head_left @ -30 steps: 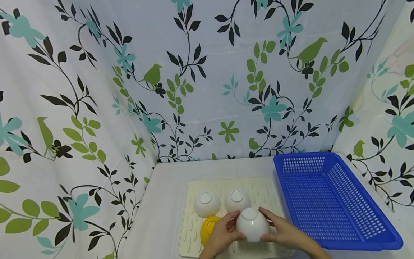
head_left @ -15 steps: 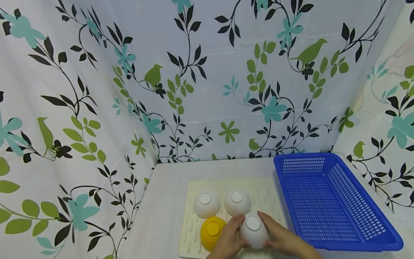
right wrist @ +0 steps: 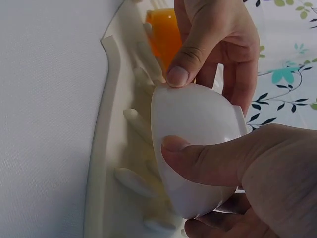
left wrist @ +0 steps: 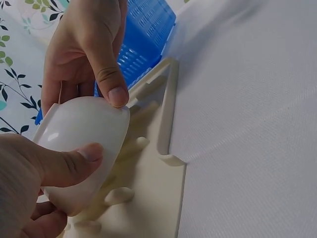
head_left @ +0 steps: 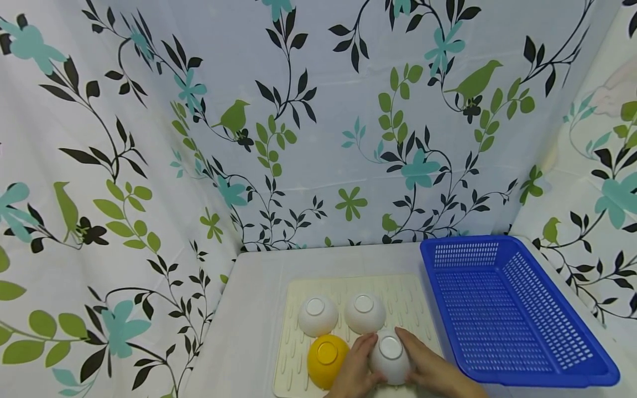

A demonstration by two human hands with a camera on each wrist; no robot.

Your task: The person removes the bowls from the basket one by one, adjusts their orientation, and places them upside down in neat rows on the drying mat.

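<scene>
Both hands grip an upside-down white bowl [head_left: 390, 360] low over the front right of the cream ridged mat [head_left: 410, 301]. My left hand [head_left: 356, 367] holds its left side and my right hand [head_left: 427, 366] its right side. In the left wrist view the left thumb lies along the wall of the white bowl [left wrist: 91, 131], its rim just over the mat's ridges. The right wrist view has the right thumb pressed on the white bowl [right wrist: 198, 119] near its rim. A yellow bowl [head_left: 325, 359], also upside down, stands just left of my left hand.
Two more upturned white bowls, one at the left [head_left: 317, 316] and one at the right [head_left: 365, 314], sit behind on the mat. A blue perforated basket [head_left: 490, 315] stands to the right. Patterned curtains [head_left: 318, 138] surround the white table [head_left: 259, 309].
Both hands have brought the white bowl toward me and slightly down onto the mat's front part. The yellow bowl, partly covered by my left hand before, shows more fully now.
</scene>
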